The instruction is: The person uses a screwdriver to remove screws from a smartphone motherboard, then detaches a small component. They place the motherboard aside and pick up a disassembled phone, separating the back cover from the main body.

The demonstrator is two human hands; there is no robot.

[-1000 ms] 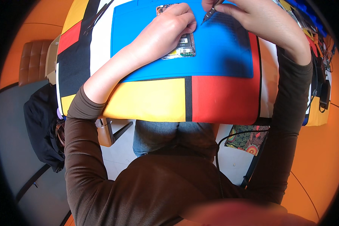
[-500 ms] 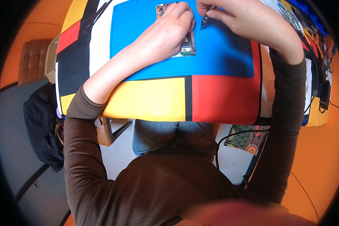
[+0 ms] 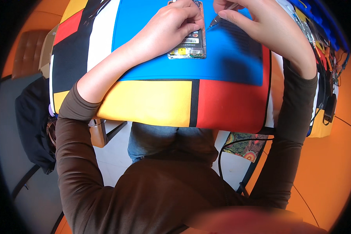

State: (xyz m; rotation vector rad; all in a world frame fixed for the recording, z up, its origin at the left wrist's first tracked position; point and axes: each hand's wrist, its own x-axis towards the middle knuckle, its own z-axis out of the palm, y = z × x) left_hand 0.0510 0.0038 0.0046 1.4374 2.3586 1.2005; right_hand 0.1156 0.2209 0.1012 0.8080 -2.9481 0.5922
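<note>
An opened smartphone (image 3: 191, 51) lies on a blue work mat (image 3: 156, 72), its battery and inner parts showing at the lower end. My left hand (image 3: 175, 25) rests across it with fingers curled at its right side, gripping it and covering much of its middle. In my closed right hand (image 3: 243, 15) is a slim, pointed pen-shaped tool (image 3: 215, 21). Its tip comes down at the phone's right edge, close to my left fingertips. Too little of the tool shows to name its exact kind.
A colour-block cloth (image 3: 152, 101) covers the table under the mat. Thin tools and cables (image 3: 327, 64) crowd the right side, near a blue edge (image 3: 319, 19). To the left stand a brown padded seat (image 3: 29, 54) and a dark bag or garment (image 3: 33, 121).
My left hand has shifted on the phone, so more of its battery shows. The tool tip has come to the phone's right edge. The whole view has shifted slightly.
</note>
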